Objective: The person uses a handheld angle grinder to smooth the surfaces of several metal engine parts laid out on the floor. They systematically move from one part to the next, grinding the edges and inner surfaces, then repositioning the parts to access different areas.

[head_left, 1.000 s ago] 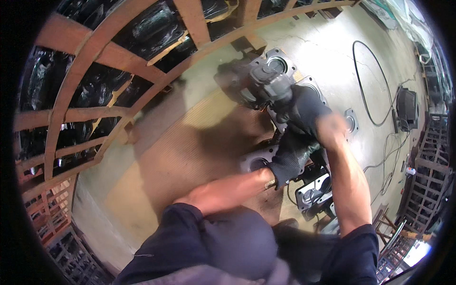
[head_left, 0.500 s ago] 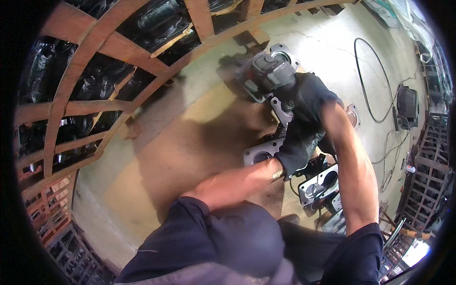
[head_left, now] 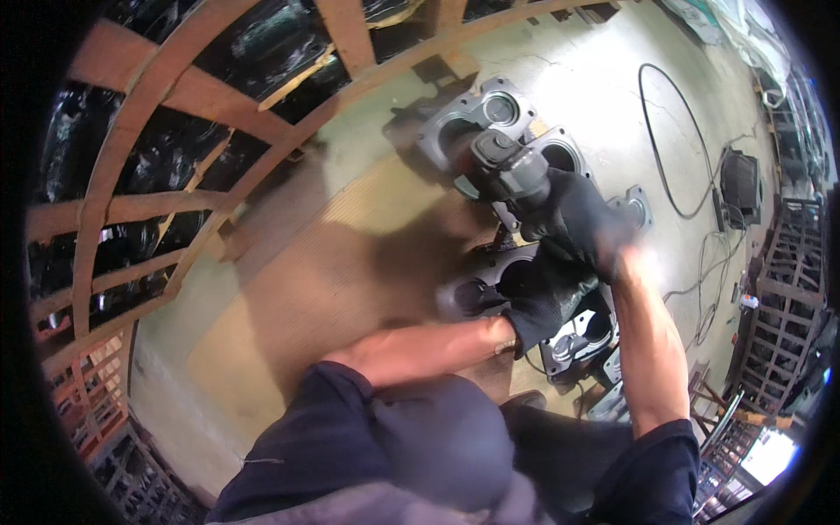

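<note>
A dark handheld power tool (head_left: pixel 506 166), in shape like an angle grinder, is held over metal flanged castings. My right hand (head_left: pixel 582 219), in a black glove, is closed round its body. Below it my left hand (head_left: pixel 549 284), also gloved, is closed close against the tool; its fingers are mostly hidden. Beyond the tool's head lies a grey casting (head_left: pixel 472 109) with round openings. Another casting (head_left: pixel 564 144) lies just right of the head. Nearer to me, one casting (head_left: pixel 455 297) sits left of my left hand, and another casting (head_left: pixel 560 359) is partly covered by my hands.
A ribbed brown mat (head_left: pixel 332 271) covers the floor at left. Wooden crates (head_left: pixel 114 175) with black-wrapped contents stand along the left and far side. A black cable (head_left: pixel 652 131) loops on the floor at right, near a dark box (head_left: pixel 742 188). Metal cage bins (head_left: pixel 787 289) line the right edge.
The tool and both hands have shifted slightly toward me, and the tool's head has turned. More of the far casting's openings now shows.
</note>
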Motion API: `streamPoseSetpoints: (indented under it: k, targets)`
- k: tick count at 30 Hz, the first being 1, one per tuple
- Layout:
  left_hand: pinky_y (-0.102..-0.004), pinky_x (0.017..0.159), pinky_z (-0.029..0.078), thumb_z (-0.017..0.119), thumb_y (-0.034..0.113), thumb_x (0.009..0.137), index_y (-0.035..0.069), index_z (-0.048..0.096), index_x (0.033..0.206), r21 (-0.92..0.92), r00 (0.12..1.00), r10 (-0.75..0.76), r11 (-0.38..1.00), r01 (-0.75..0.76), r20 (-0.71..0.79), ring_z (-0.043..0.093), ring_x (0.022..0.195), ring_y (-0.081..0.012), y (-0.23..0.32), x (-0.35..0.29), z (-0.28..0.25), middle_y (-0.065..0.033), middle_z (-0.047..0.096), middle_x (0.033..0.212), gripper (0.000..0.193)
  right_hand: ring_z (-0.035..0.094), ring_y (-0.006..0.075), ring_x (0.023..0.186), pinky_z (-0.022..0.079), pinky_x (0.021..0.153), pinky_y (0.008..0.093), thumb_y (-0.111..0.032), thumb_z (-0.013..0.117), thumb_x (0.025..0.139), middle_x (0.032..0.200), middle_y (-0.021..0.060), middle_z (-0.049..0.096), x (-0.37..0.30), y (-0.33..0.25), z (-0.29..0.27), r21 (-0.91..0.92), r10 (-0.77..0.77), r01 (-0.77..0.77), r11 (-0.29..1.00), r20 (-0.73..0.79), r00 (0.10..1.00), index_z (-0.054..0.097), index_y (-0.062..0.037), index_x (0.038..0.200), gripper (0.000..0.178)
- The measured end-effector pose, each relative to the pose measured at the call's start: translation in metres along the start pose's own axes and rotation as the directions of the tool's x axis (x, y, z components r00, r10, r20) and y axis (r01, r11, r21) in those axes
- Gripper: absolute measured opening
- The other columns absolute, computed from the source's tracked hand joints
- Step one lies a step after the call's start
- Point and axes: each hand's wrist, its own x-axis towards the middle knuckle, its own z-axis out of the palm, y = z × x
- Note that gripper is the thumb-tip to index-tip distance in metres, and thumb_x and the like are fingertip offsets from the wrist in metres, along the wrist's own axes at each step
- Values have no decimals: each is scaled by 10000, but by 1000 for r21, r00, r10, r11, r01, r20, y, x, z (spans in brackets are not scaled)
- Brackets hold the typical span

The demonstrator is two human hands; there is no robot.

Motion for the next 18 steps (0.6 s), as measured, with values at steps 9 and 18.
streamPoseSetpoints:
  k: [9, 18]
  targets:
    - [-319, 1032, 467, 558, 199, 1073, 51, 590, 1352, -257, 931, -209, 922, 290, 301, 579, 1170, -190, 50, 27, -60, -84, 633, 1192, 317, 691, 233, 800, 555, 770, 392, -156, 801, 716, 866, 146, 758, 19, 7, -9, 54, 24, -20, 998, -80, 997, 737, 7, 1045, 373]
    - [-308, 1013, 483, 569, 185, 1071, 37, 590, 1344, -154, 855, -188, 943, 294, 483, 588, 1160, -177, 36, 79, -3, -89, 636, 1194, 311, 662, 168, 807, 551, 767, 358, -129, 793, 733, 866, 110, 750, -15, 45, -51, 76, 75, -62, 995, -189, 979, 722, 21, 1090, 394]
